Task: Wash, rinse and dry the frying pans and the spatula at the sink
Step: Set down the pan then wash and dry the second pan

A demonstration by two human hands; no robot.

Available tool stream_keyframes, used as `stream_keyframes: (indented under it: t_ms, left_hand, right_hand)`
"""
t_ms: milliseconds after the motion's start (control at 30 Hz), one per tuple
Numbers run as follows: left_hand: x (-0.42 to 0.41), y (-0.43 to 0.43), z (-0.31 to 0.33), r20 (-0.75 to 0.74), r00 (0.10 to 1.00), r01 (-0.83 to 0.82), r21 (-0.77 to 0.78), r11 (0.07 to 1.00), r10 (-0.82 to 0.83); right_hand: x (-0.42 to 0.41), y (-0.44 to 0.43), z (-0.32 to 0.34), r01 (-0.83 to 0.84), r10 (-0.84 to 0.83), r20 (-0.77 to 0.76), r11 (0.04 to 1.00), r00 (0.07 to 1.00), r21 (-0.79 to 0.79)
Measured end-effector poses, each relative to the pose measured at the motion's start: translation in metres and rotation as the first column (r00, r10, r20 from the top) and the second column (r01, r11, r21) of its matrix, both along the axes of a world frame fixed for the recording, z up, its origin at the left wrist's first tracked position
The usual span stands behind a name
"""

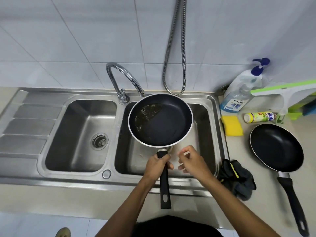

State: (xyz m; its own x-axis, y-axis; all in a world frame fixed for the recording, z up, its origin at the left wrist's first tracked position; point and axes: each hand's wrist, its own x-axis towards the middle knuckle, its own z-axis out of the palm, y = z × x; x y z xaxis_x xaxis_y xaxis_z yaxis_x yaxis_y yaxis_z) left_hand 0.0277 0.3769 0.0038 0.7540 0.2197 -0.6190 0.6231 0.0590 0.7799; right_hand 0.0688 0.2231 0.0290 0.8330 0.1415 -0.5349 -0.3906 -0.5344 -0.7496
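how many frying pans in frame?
2. The held pan is over the right basin, its handle gripped by the left hand; the second pan lies on the counter further right. No others visible.

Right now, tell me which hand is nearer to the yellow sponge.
Right. The right hand hovers empty over the right basin, left of the yellow sponge on the counter. The left hand is farther left, gripping the frying pan by its handle.

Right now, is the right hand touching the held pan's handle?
Apart. Head view shows a gap between the right hand and the handle; only the left hand grips it.
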Motion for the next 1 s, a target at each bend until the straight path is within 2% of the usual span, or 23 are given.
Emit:
stream_keyframes:
  t_ms: [67,133,300,467,533,667,733,900,1000]
  left_hand:
    - [0.002,-0.004,-0.004,0.03,0.999,0.018,0.022,1.0,-0.019]
    - [0.005,-0.009,-0.008,0.032,0.999,0.028,0.064,0.998,-0.03]
    - [0.009,-0.023,-0.011,0.043,0.998,0.038,0.085,0.996,-0.042]
    - [0.005,-0.029,-0.007,0.114,0.992,0.053,0.049,0.997,-0.058]
    - [0.003,-0.033,-0.006,0.138,0.989,0.055,0.035,0.998,-0.059]
    - [-0.004,-0.037,-0.009,0.143,0.986,0.094,-0.06,0.994,-0.085]
    - [-0.009,-0.04,-0.005,0.125,0.988,0.11,-0.12,0.987,-0.095]
    - [-0.017,-0.046,-0.003,0.058,0.991,0.131,-0.217,0.967,-0.121]
    - [-0.021,-0.043,-0.003,0.0,0.986,0.162,-0.217,0.963,-0.166]
  right_hand:
    - [-0.022,0.009,0.0,0.041,-0.028,-0.132,0.995,0.991,0.092]
    - [-0.037,0.017,-0.004,0.113,-0.085,-0.179,0.982,0.98,0.153]
    - [-0.053,0.032,-0.012,0.227,-0.194,-0.147,0.94,0.97,0.256]
    - [-0.066,0.032,0.006,0.221,-0.191,-0.121,0.916,0.974,0.334]
    - [-0.071,0.028,0.011,0.188,-0.161,-0.106,0.923,0.981,0.336]
    - [-0.082,0.018,0.007,0.047,-0.07,0.095,0.974,0.993,0.22]
    - [-0.088,0.01,0.006,-0.007,-0.019,0.145,0.984,0.989,0.178]
    - [-0.096,-0.002,-0.001,-0.004,-0.014,0.125,0.989,0.992,0.148]
    - [-0.093,-0.002,-0.006,0.057,-0.058,-0.001,0.98,0.998,0.189]
